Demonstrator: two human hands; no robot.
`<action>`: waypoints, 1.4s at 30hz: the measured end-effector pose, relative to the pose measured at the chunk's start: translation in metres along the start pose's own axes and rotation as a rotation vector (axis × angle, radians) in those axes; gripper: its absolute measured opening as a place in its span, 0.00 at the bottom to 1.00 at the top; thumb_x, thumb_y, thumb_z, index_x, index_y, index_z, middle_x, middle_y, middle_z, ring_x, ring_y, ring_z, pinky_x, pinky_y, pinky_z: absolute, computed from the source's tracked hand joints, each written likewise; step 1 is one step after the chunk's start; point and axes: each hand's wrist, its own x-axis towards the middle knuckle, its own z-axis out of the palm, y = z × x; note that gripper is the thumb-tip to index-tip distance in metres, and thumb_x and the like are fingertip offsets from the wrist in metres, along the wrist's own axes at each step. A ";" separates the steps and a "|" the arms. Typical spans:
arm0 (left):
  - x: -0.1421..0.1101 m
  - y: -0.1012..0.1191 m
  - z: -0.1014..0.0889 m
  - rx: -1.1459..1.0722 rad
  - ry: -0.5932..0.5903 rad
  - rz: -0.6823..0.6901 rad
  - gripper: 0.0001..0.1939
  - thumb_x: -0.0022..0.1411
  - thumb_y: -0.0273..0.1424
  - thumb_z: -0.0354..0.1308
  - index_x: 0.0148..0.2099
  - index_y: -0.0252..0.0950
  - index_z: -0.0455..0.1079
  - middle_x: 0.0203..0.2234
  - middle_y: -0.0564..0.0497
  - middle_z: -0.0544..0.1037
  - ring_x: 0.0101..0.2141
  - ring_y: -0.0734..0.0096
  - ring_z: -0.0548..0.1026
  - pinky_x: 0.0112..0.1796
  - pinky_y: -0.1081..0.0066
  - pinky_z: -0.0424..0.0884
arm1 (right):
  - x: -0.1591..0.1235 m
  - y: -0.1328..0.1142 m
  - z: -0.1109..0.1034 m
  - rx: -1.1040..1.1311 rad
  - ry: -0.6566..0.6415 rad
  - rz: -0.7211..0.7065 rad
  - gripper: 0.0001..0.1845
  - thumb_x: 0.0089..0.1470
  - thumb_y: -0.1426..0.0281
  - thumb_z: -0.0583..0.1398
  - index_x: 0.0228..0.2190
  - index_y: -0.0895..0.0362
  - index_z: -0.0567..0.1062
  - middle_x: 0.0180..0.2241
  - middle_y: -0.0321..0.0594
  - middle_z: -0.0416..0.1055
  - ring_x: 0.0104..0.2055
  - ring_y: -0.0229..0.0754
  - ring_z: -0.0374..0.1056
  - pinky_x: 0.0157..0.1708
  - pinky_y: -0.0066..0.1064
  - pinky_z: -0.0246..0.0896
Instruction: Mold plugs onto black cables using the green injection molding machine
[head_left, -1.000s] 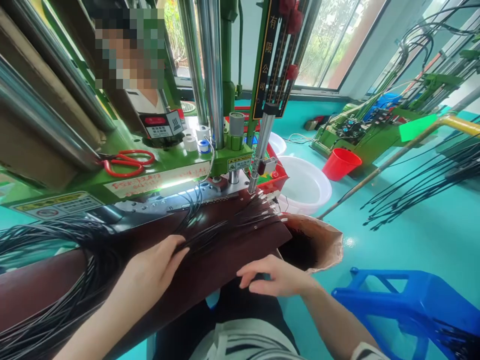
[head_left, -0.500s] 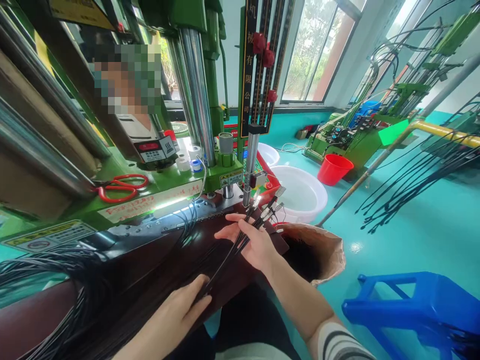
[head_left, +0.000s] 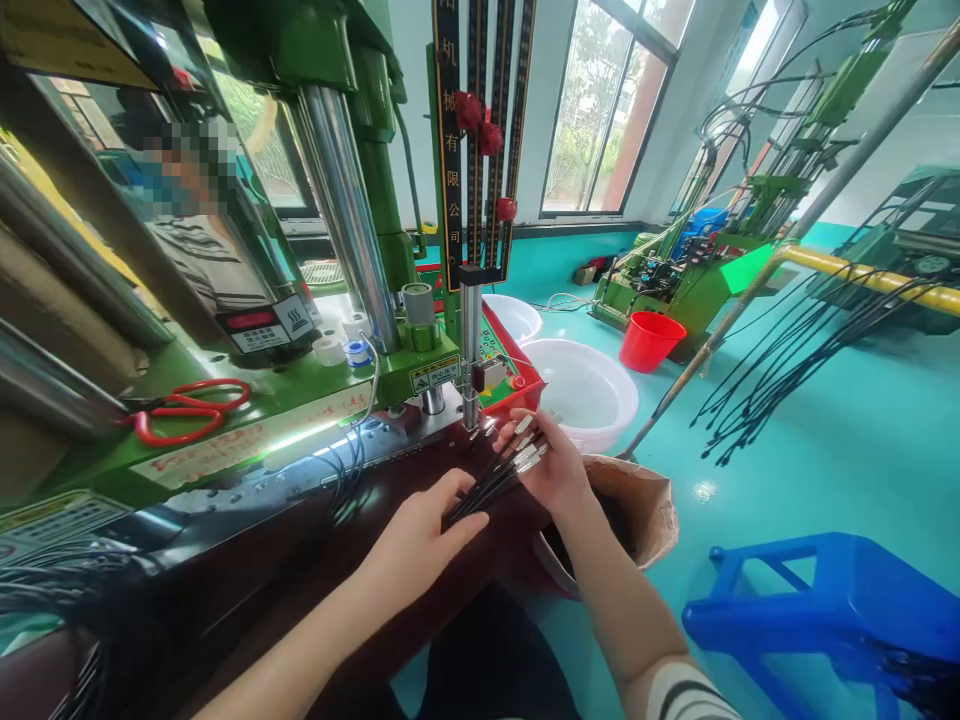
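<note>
A small bundle of thin black cables (head_left: 491,478) with metal tips lies across the dark brown bench top (head_left: 300,560). My right hand (head_left: 551,465) is closed round the tip end of the bundle, the metal ends fanning out past my fingers. My left hand (head_left: 420,540) rests further down the same cables, fingers together and pinching them against the bench. A large mass of black cables (head_left: 67,620) trails off at the lower left. Both hands sit just in front of the green moulding machine (head_left: 315,330).
Red scissors (head_left: 187,408) and tape rolls (head_left: 341,350) lie on the machine's ledge. A brown paper bag (head_left: 645,505) stands open under my right wrist. White basins (head_left: 581,385), a red bucket (head_left: 651,340) and a blue plastic stool (head_left: 817,610) stand on the teal floor. A person stands behind the machine.
My right hand came up from the bench edge, gathered the cable tips and now grips them. My left hand slid right along the cables. The camera tilted up.
</note>
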 end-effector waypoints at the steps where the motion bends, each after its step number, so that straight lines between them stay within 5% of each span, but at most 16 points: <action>1: -0.002 0.002 -0.001 0.023 0.011 0.002 0.12 0.55 0.39 0.50 0.40 0.40 0.62 0.22 0.57 0.70 0.16 0.78 0.63 0.18 0.76 0.59 | 0.001 0.000 -0.003 0.001 -0.004 0.026 0.12 0.50 0.64 0.58 0.30 0.60 0.76 0.25 0.40 0.74 0.30 0.42 0.70 0.38 0.37 0.66; 5: 0.002 0.004 -0.004 0.057 0.069 0.019 0.15 0.57 0.41 0.48 0.44 0.39 0.61 0.19 0.57 0.70 0.16 0.75 0.64 0.22 0.74 0.62 | 0.001 0.006 -0.005 0.072 0.057 0.027 0.09 0.50 0.66 0.59 0.28 0.58 0.76 0.27 0.37 0.75 0.30 0.38 0.69 0.34 0.32 0.66; 10: 0.021 -0.007 -0.009 0.093 0.154 0.108 0.08 0.57 0.37 0.48 0.33 0.38 0.61 0.24 0.56 0.71 0.25 0.72 0.68 0.29 0.73 0.62 | 0.000 0.001 -0.008 -0.115 0.050 0.029 0.11 0.48 0.63 0.60 0.29 0.58 0.77 0.25 0.37 0.74 0.28 0.40 0.70 0.35 0.33 0.64; 16: 0.031 -0.009 -0.011 0.147 0.158 0.121 0.05 0.57 0.35 0.48 0.31 0.39 0.58 0.20 0.59 0.67 0.23 0.74 0.65 0.28 0.73 0.59 | 0.013 -0.034 -0.030 -0.591 -0.143 0.185 0.13 0.47 0.63 0.62 0.33 0.58 0.78 0.31 0.39 0.75 0.36 0.41 0.69 0.39 0.32 0.61; 20: 0.034 0.002 -0.011 -0.006 0.095 0.057 0.06 0.57 0.35 0.48 0.34 0.39 0.57 0.13 0.62 0.60 0.16 0.77 0.59 0.23 0.75 0.55 | 0.019 -0.052 -0.031 -0.925 -0.281 0.128 0.13 0.51 0.63 0.59 0.35 0.57 0.77 0.36 0.39 0.74 0.41 0.39 0.66 0.44 0.30 0.57; 25: 0.051 0.010 -0.007 -0.129 0.096 0.122 0.07 0.54 0.34 0.51 0.33 0.38 0.58 0.14 0.62 0.57 0.16 0.80 0.55 0.20 0.77 0.50 | 0.018 -0.046 -0.023 -0.745 -0.422 0.184 0.17 0.52 0.59 0.57 0.32 0.60 0.76 0.28 0.39 0.72 0.29 0.38 0.67 0.32 0.31 0.60; 30: 0.064 -0.002 -0.001 -0.138 0.033 0.169 0.06 0.55 0.33 0.52 0.34 0.36 0.61 0.18 0.60 0.61 0.20 0.78 0.60 0.24 0.76 0.57 | 0.017 -0.030 -0.026 -0.630 -0.359 0.158 0.17 0.49 0.57 0.59 0.34 0.57 0.74 0.25 0.35 0.69 0.21 0.36 0.66 0.23 0.28 0.59; 34: 0.060 -0.008 0.007 -0.255 -0.050 0.154 0.09 0.57 0.36 0.51 0.36 0.35 0.63 0.28 0.54 0.69 0.28 0.76 0.67 0.29 0.75 0.63 | 0.016 -0.026 -0.028 -0.776 -0.293 0.058 0.17 0.52 0.60 0.57 0.36 0.58 0.76 0.15 0.31 0.65 0.18 0.33 0.60 0.21 0.27 0.55; 37: 0.052 -0.011 0.019 -0.384 -0.177 0.015 0.12 0.58 0.38 0.49 0.37 0.35 0.61 0.19 0.56 0.69 0.16 0.81 0.62 0.18 0.78 0.57 | 0.017 -0.031 -0.024 -0.829 -0.266 0.043 0.16 0.48 0.64 0.61 0.39 0.57 0.75 0.24 0.34 0.71 0.25 0.35 0.65 0.27 0.28 0.59; 42: 0.047 -0.017 0.041 -0.496 -0.133 -0.117 0.15 0.56 0.42 0.49 0.31 0.33 0.62 0.11 0.59 0.63 0.09 0.84 0.52 0.12 0.80 0.44 | 0.029 -0.052 -0.003 -0.795 -0.330 0.058 0.22 0.51 0.62 0.58 0.49 0.53 0.69 0.47 0.40 0.69 0.49 0.43 0.64 0.50 0.39 0.56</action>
